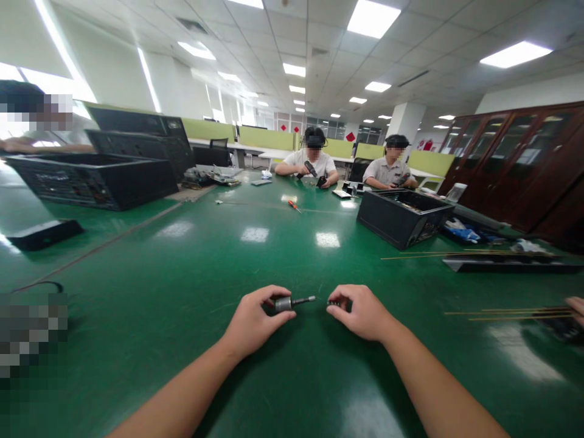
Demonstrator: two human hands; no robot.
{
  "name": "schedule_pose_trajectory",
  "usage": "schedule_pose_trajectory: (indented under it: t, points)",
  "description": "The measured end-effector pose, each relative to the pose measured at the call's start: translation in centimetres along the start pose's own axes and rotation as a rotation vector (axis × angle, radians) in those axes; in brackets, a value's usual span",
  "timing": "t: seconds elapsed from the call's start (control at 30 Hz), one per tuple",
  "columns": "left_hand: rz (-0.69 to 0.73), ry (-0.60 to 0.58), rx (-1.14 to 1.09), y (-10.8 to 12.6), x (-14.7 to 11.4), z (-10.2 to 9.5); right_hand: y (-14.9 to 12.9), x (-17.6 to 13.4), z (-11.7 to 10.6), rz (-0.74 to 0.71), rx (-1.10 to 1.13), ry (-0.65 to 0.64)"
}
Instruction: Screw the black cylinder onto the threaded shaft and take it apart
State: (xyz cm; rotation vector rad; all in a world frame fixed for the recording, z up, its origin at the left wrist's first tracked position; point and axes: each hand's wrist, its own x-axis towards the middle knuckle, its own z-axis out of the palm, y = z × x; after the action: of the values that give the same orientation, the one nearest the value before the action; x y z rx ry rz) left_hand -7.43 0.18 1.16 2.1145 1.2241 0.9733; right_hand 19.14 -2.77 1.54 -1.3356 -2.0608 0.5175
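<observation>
My left hand (255, 316) grips a grey metal cylinder with a thin shaft (283, 304) between thumb and fingers. Its light-tipped shaft points right, towards my other hand. Across a small gap, my right hand (358, 311) pinches a small dark metal part (335, 303). Most of that part is hidden by the fingers, so its kind is unclear. Both hands are just above or on the green tabletop (292, 261), and the two held pieces do not touch.
An orange screwdriver (294, 206) lies farther out. Black computer cases stand right (401, 216) and left (100, 176). Thin brass-coloured rods (506, 313) stick out at right beside another person's hand (577, 307). Two people (310, 163) sit across the table; another is at left.
</observation>
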Motion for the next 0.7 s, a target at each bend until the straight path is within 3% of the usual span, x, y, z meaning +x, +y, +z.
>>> schedule_pose_trajectory:
  t: [0.17, 0.3, 0.47, 0.6, 0.7]
  points:
    - [-0.095, 0.011, -0.103, -0.9, 0.5, 0.2, 3.3, 0.4, -1.0, 0.12, 0.051, 0.133]
    - [-0.104, 0.017, -0.144, -1.6, 0.9, 0.3, 5.3, 0.5, -0.9, 0.21, 0.122, 0.158]
    - [-0.187, 0.008, -0.372, -1.8, 0.2, 0.0, 5.9, 0.6, -0.5, 0.23, 0.161, 0.157]
    - [-0.219, -0.007, -0.257, -1.5, -1.9, -2.2, 5.8, 0.6, -0.5, 0.23, 0.177, 0.149]
    - [-0.25, -0.008, -0.018, -2.1, -4.4, -5.6, 5.9, 0.6, -0.6, 0.23, 0.187, 0.15]
